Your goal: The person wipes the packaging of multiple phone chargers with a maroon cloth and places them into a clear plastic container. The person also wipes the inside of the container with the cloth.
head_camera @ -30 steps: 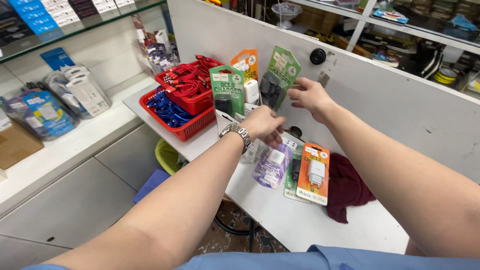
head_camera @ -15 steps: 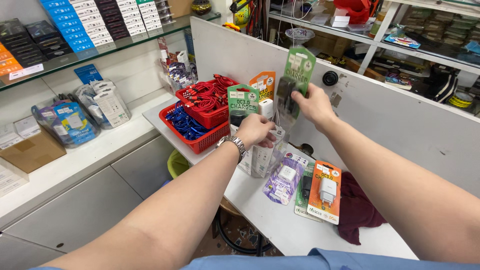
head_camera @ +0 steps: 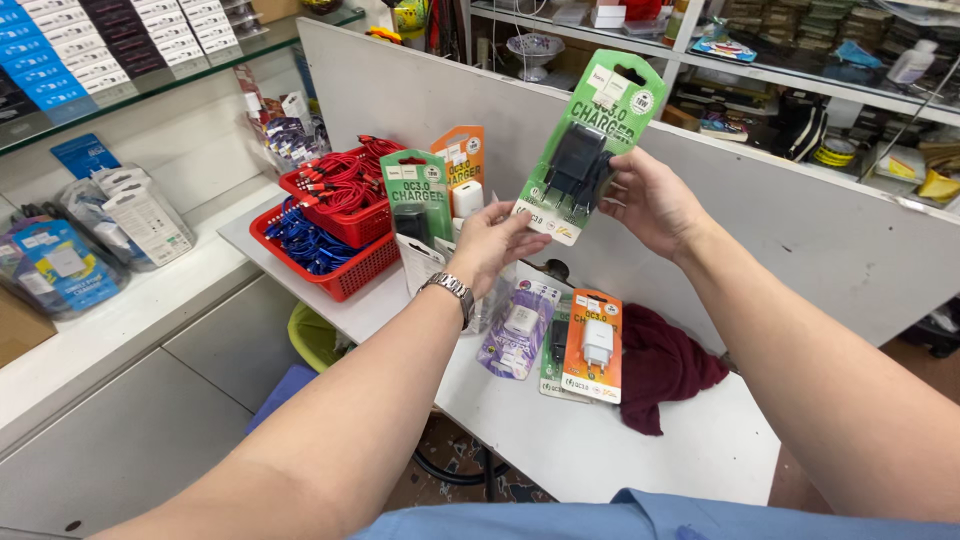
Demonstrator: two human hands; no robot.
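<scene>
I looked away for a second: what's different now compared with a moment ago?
The right hand has lifted the green charger pack higher above the white table, and the left hand has come up to touch its lower corner. The right hand's grip on the pack is unchanged. The orange charger pack, dark red cloth and red baskets lie where they were.

A white table [head_camera: 560, 440] stands against a pale grey partition wall [head_camera: 800, 230] inside a crowded shop. Behind the partition, metal shelving [head_camera: 800, 80] holds stacked goods, too small to identify. At left, a glass shelf [head_camera: 150, 85] runs above a white counter [head_camera: 130, 320] with grey cabinet fronts [head_camera: 150, 420]. The lighting is bright and even.
</scene>
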